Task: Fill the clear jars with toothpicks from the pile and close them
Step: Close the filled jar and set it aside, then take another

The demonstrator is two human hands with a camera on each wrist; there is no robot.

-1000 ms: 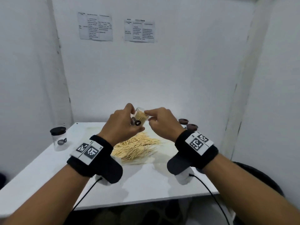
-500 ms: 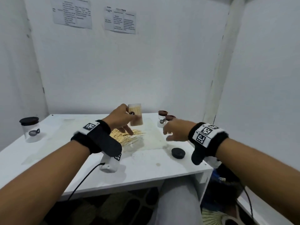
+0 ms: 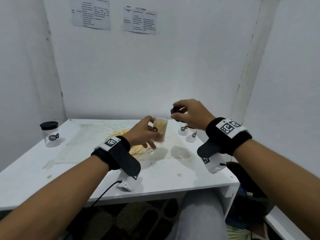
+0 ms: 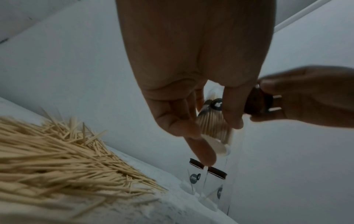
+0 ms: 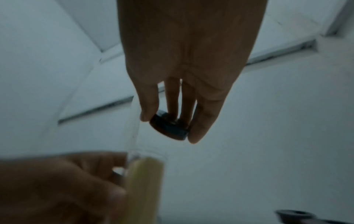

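My left hand (image 3: 147, 131) grips a clear jar (image 3: 160, 129) packed with toothpicks, held upright above the table with its mouth uncovered. The same jar (image 4: 214, 124) shows between thumb and fingers in the left wrist view. My right hand (image 3: 187, 114) pinches a dark round lid (image 3: 175, 110) by its rim, up and to the right of the jar's mouth and apart from it. The lid (image 5: 168, 128) sits between thumb and fingers above the jar (image 5: 143, 181). The toothpick pile (image 3: 136, 148) lies on the white table (image 3: 78, 170) under my left hand.
Two lidded clear jars (image 3: 182, 129) (image 3: 191, 135) stand at the table's right back, partly behind my right hand. Another lidded jar (image 3: 50, 134) stands at the far left. White walls close in the table behind and at both sides. The table's right edge is near my right wrist.
My right hand went down to the table's right front, took up the dark lid that lay there, and lifted it up beside the jar's mouth. The left hand turned the filled jar upright.
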